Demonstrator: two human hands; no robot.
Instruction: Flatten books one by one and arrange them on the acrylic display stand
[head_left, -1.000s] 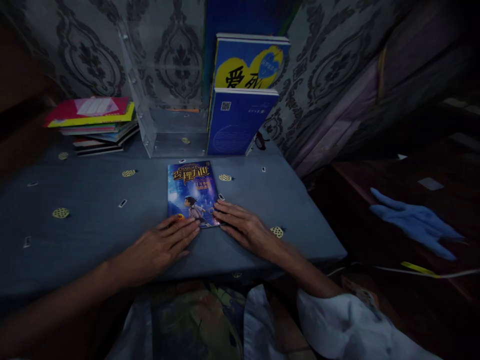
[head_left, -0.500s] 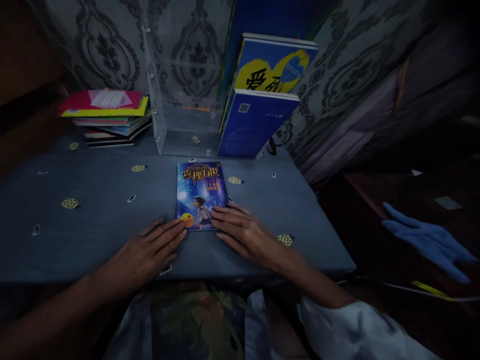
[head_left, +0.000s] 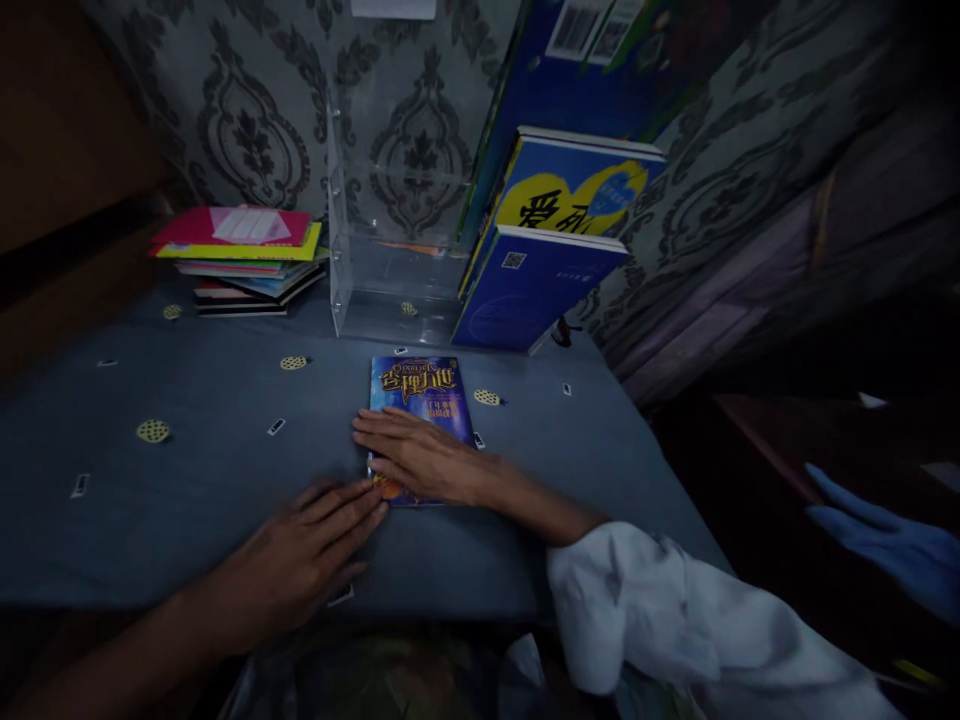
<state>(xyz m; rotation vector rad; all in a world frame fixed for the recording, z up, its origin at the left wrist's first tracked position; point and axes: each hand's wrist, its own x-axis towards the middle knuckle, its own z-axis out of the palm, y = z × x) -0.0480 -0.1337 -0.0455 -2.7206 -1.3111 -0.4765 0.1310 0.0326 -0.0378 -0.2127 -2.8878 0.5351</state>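
A small blue paperback book (head_left: 417, 382) with gold title lettering lies flat, cover up, near the front of the cloth-covered table (head_left: 225, 500). My right hand (head_left: 427, 458) rests flat across the book's lower half, fingers stretched towards its left edge. Most of the picture on the cover is hidden under that hand. My left hand (head_left: 319, 545) lies palm down on the cloth, fingers extended, its fingertips at the book's lower left corner. Neither hand grips anything.
Behind the book stands a clear acrylic rack (head_left: 339, 250), with blue books (head_left: 540, 290) upright at its right side. A stack of books (head_left: 247, 265) sits at the back left. Beyond the table's right edge is a blue glove-like object (head_left: 892, 545).
My right hand has slid left across the book from its lower right corner and now covers its lower half. My left hand stays at the lower left corner. The view has shifted slightly.
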